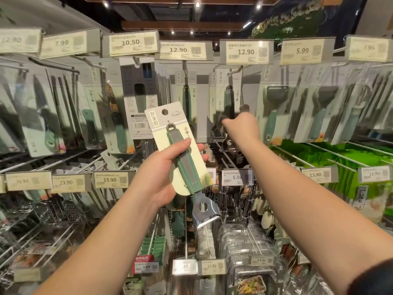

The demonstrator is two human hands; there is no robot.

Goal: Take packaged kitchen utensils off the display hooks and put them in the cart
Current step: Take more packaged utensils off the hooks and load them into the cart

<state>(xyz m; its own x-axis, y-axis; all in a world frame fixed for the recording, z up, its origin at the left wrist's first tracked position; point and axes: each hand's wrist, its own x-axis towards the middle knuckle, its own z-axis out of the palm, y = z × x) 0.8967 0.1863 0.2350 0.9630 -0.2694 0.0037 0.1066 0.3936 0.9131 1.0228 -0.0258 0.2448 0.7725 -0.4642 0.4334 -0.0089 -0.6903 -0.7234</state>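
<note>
Peeler card (177, 145) gripped in left hand (161, 173).

We see small ceiling spots (197, 4) glowing at twelve o'clock against dark rafters. The packs (42, 111) at nine and three o'clock smear with blur and glare, bending at the edges. Centre stays fairly sharp, evenly lit.

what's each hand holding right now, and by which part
The left hand grips a carded peeler around its green handle. The right hand reaches a hanging utensil pack; its grip cannot be told.
</note>
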